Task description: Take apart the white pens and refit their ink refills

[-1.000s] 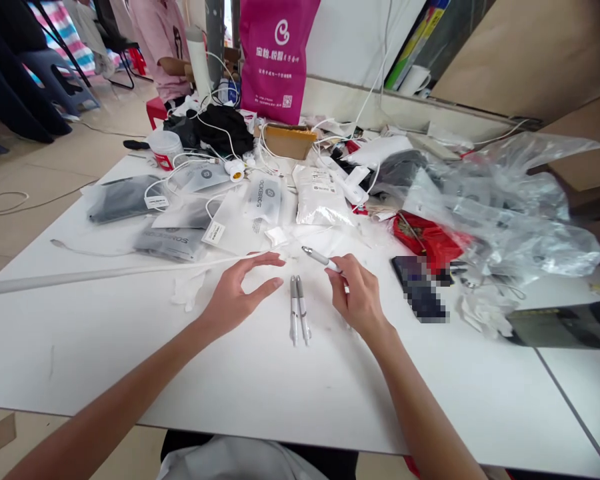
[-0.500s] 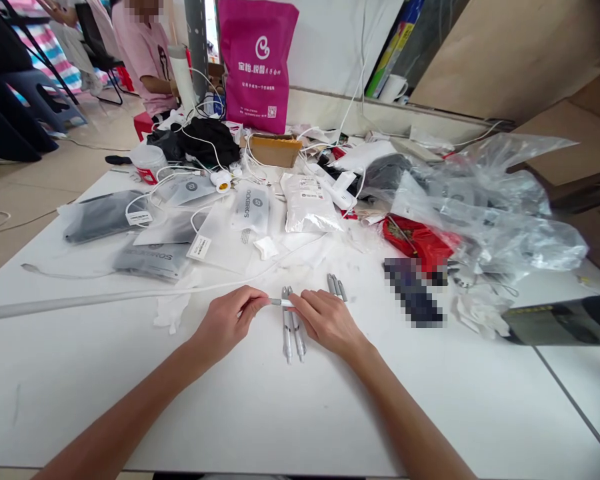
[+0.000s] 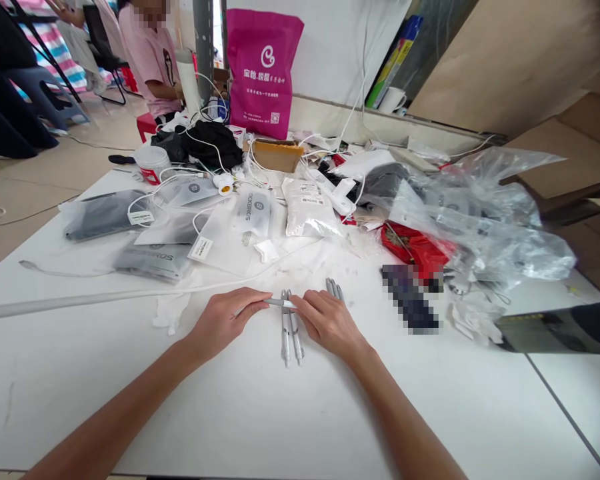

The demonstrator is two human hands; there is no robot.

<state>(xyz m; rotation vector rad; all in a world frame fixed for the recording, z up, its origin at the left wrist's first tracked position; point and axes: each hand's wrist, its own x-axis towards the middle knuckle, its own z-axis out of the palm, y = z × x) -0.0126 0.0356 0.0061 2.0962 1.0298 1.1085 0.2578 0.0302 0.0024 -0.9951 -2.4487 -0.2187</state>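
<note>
A grey and white pen point(image 3: 279, 303) is held level between my two hands, over the table. My left hand point(image 3: 230, 313) pinches its grey end between thumb and fingers. The white end disappears into the closed fingers of my right hand point(image 3: 327, 320). Beneath the held pen, two silver and white pens point(image 3: 293, 337) lie side by side on the white table point(image 3: 220, 413), pointing toward me. Just behind my right hand lie several grey pen pieces point(image 3: 335, 289), partly covered by its knuckles.
Packaged pouches point(image 3: 155, 259) and a white cable point(image 3: 105, 299) lie left. A white packet point(image 3: 307, 208), red bag point(image 3: 415, 248), clear plastic point(image 3: 510, 220) and blurred dark object point(image 3: 411, 300) lie beyond and right. A magenta bag point(image 3: 263, 73) stands behind; a person in pink point(image 3: 153, 60) sits back left.
More of the pen's grey part shows between my hands than before. Both hands keep their grip and stay nearly in place. The camera view has shifted slightly.
</note>
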